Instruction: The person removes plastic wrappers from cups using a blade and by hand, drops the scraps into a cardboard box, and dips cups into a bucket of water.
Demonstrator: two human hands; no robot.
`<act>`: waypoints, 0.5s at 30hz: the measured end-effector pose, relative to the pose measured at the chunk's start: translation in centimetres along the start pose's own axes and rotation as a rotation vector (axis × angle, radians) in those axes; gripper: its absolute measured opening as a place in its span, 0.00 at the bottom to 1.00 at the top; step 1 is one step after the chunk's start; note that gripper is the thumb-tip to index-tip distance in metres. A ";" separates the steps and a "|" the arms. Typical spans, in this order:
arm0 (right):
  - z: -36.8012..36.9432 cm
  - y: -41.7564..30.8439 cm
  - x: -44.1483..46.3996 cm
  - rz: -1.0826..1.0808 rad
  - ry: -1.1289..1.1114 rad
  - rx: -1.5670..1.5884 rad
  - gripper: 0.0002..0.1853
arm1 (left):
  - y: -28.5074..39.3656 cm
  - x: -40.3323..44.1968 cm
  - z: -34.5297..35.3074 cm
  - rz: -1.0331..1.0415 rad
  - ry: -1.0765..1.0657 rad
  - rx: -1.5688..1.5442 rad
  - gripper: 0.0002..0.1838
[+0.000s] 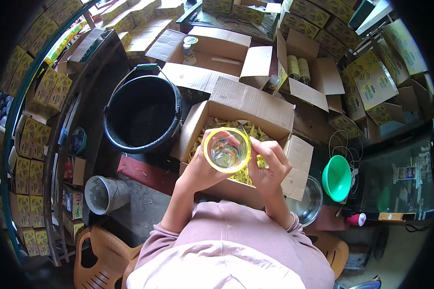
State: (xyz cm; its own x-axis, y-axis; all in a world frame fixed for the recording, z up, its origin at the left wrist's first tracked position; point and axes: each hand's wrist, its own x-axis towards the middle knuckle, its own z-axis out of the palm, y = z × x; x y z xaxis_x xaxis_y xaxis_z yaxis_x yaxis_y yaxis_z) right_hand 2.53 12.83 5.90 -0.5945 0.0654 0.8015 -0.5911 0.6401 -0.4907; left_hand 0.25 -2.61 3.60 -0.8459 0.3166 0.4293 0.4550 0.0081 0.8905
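Observation:
A clear round plastic jar (225,160) with a bright yellow rim is held up in front of my chest, its round end facing me. My left hand (199,167) wraps around its left side, fingers partly hidden behind it. At the right edge of the rim, my right hand (271,164) has thumb and forefinger pinched close together; the fingertips touch or nearly touch the yellow band. Whether a clear cover lies over the jar's end I cannot tell. Directly beneath is an open cardboard box (252,99) containing many loose yellow strips (252,131).
A black bucket (112,115) stands left of the box, with a grey bucket (97,195) lower down. Beyond are another open carton (217,42) with jars and a carton with bottles (304,70). On the right are a green bowl (336,178) and a steel basin (309,204).

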 end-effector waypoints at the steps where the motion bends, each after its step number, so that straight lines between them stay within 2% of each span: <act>1: 0.0 0.1 0.1 0.002 -0.009 0.016 0.12 | 0.2 0.0 0.0 0.011 0.003 0.017 0.33; 7: -0.1 0.7 0.3 0.000 -0.075 0.027 0.13 | 1.2 0.2 -0.5 0.025 -0.092 0.157 0.31; 12: -0.6 1.2 0.7 0.031 -0.150 0.110 0.12 | 1.1 0.6 -1.0 0.031 -0.134 0.097 0.33; 15: -0.5 0.8 0.5 0.074 -0.097 0.123 0.11 | 0.3 0.6 -0.7 0.022 -0.086 0.010 0.35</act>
State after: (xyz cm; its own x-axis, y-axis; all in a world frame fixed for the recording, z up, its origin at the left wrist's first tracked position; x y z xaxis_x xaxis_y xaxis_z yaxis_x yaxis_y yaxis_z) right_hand 2.03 13.74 6.09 -0.6848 0.0309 0.7281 -0.6027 0.5375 -0.5897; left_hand -0.37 -3.09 4.22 -0.8085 0.3974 0.4341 0.4768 0.0097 0.8790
